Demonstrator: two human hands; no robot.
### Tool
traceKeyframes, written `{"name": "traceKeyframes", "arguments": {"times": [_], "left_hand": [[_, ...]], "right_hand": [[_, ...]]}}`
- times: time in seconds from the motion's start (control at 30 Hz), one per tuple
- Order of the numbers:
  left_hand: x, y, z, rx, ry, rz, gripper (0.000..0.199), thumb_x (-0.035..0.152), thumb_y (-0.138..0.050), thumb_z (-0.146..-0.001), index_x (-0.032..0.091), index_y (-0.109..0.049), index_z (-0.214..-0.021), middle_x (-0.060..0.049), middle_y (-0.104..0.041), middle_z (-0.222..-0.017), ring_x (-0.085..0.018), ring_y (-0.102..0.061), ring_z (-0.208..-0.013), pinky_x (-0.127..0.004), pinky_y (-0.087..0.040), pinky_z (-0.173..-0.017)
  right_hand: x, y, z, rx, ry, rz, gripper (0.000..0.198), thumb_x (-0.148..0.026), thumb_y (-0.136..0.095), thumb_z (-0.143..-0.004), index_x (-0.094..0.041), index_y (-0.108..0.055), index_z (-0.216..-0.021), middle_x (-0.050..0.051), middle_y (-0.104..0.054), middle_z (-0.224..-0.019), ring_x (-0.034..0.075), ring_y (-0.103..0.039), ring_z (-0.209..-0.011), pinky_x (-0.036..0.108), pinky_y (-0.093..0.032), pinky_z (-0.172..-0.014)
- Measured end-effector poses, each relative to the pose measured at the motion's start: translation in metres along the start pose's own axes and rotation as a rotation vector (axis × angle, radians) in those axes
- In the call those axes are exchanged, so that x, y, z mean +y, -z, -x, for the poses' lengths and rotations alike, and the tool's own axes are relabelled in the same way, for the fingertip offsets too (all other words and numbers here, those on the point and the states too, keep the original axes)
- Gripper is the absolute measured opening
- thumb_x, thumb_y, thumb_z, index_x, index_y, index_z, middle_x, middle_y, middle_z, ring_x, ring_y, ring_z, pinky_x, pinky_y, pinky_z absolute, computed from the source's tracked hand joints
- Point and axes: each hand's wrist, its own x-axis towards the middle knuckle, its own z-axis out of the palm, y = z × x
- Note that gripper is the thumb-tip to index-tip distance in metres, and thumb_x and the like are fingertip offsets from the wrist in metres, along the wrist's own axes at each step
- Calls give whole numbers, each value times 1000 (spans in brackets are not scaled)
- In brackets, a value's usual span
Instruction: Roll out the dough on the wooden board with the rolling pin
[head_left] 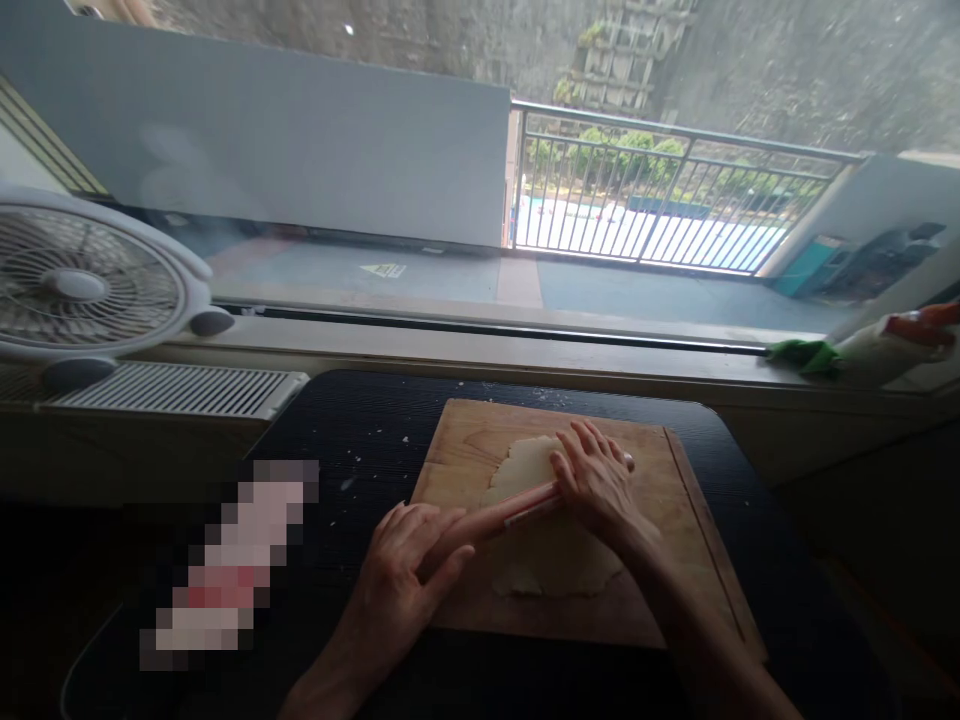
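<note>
A wooden rolling pin (pixel 491 517) lies slantwise across a flattened sheet of pale dough (pixel 555 565) with ragged edges. My left hand (pixel 405 555) is closed over the pin's near left end, thumb on the near side and fingers over the top. Farther right, my right hand (pixel 596 475) holds the pin near its other end, palm on it and fingers reaching over; a rounded tip sticks out beyond. Under the dough is a wooden cutting board (pixel 465 440). Part of the dough is hidden by the pin and the right hand.
The board rests on a black table (pixel 360 420) dusted with white specks. A blurred-out pinkish item (pixel 232 560) lies at the table's left. A white fan (pixel 82 285) stands by the window sill (pixel 465 345). On the sill's right are a green cloth (pixel 806 355) and a whitish bottle (pixel 885 350).
</note>
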Motion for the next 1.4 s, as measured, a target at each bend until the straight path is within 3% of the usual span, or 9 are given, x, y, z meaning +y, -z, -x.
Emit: {"name": "traceKeyframes", "arguments": {"times": [0.1,0.2,0.43,0.53,0.83,0.93,1.03,1.23,1.4], "left_hand": [[-3,2,10,18,26,-23,33,36,-53,-85,26,-53,-117,-2,-61,-107,-21,-53,-105,-46,-34,-102],[-6,3,17,41,33,-55,35,36,-53,-86,25,-52,-118,-4,-60,-106,-22,-53,-105,-47,-35,-101],[-2,-3,0,-7,-32,-38,40,32,-55,-85,30,-46,-124,-1,-58,-110,-20,-50,-106,-46,-30,-104],[0,-5,-10,-22,-33,-12,39,33,-54,-85,29,-47,-123,-2,-57,-109,-20,-50,-106,-47,-30,-104],[1,-5,4,26,7,-13,32,36,-53,-86,25,-55,-116,-3,-61,-107,-22,-53,-104,-46,-34,-101],[-1,-3,10,50,12,-64,34,36,-54,-85,25,-54,-117,-3,-62,-108,-22,-54,-105,-46,-34,-101],[2,0,7,67,-44,-165,36,34,-51,-86,27,-52,-122,-3,-61,-111,-22,-54,-106,-48,-31,-102],[27,-16,-39,-90,-230,-279,41,30,-37,-92,17,-47,-129,-7,-50,-133,-23,-38,-127,-48,-16,-111],[44,-59,-138,-93,-272,-260,43,33,-26,-94,17,-51,-125,-7,-48,-135,-21,-34,-130,-44,-14,-112]], "right_hand": [[-11,-2,-51,-120,-6,-56,40,-43,-33,-92,-24,-51,-122,8,-42,-137,23,-32,-128,42,-29,-100],[-17,0,-58,-140,-7,-77,41,-43,-34,-91,-23,-50,-123,8,-41,-137,23,-33,-128,40,-32,-98],[3,14,66,38,104,16,42,-33,-36,-92,-21,-43,-131,6,-41,-139,24,-26,-133,44,-21,-107],[9,13,89,82,120,47,49,-37,-40,-91,-18,-37,-136,8,-38,-141,26,-25,-133,46,-19,-107],[-14,0,-68,-154,49,-76,39,-43,-27,-94,-26,-58,-109,5,-53,-120,21,-44,-116,38,-36,-93],[-27,-1,-86,-186,21,-92,41,-45,-29,-93,-23,-55,-116,8,-48,-128,23,-41,-120,38,-36,-93],[-21,2,-48,-74,75,-89,39,-41,-29,-94,-22,-55,-116,7,-47,-132,22,-35,-126,38,-30,-101],[6,13,103,99,165,0,49,-29,-40,-90,-17,-34,-137,7,-40,-140,23,-29,-132,42,-23,-107],[12,17,119,118,74,17,47,-31,-41,-90,-17,-39,-134,7,-51,-130,23,-43,-122,39,-35,-100]]}}
